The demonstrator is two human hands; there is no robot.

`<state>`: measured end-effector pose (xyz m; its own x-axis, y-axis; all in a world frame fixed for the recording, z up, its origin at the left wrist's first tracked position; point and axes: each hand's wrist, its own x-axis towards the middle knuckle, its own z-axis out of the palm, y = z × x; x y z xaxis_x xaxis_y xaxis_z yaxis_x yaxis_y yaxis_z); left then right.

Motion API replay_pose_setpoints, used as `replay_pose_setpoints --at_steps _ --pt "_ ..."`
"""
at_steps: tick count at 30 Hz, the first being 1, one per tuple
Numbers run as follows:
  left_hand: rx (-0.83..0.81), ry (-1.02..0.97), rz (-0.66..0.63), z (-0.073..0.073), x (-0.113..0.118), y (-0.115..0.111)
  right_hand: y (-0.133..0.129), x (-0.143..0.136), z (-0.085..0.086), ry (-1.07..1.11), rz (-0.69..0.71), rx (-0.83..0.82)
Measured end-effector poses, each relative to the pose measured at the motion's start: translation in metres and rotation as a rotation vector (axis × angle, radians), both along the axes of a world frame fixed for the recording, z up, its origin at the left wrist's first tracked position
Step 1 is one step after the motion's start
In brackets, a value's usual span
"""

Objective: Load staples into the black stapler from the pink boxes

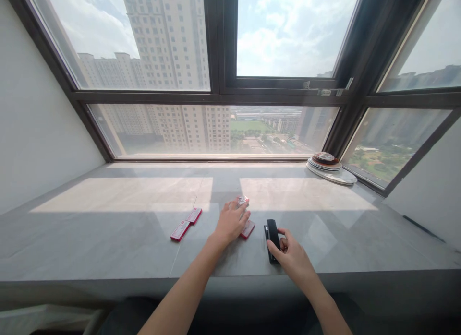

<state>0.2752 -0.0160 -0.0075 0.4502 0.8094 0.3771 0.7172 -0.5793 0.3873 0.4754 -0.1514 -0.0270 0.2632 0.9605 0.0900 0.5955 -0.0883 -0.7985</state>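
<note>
My left hand (231, 221) is spread over two small red-and-white boxes on the grey ledge; one box (243, 199) shows beyond its fingertips, the other (248, 229) just right of the palm. Whether the fingers touch them is hard to tell. Right of these, my right hand (290, 251) has its thumb and fingers closed on the side of a black stapler (272, 239), which lies lengthwise away from me. To the left, two more red-and-white boxes, a nearer one (180, 230) and a farther one (194, 215), lie corner to corner in a slanting row.
A stack of round plates or discs (331, 174) sits in the far right corner by the window frame. Dark-framed windows (216, 97) rise behind the ledge (108, 248). Its front edge runs just in front of me, with white walls at both sides.
</note>
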Motion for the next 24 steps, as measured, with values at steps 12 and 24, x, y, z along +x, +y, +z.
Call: replay_pose_setpoints --at_steps 12,24 --pt "-0.104 -0.013 -0.136 0.012 -0.065 -0.103 0.061 -0.02 0.041 -0.22 0.243 0.206" --pt "0.023 0.109 0.04 -0.001 -0.093 -0.111 0.089 -0.106 0.039 0.194 0.312 0.323"
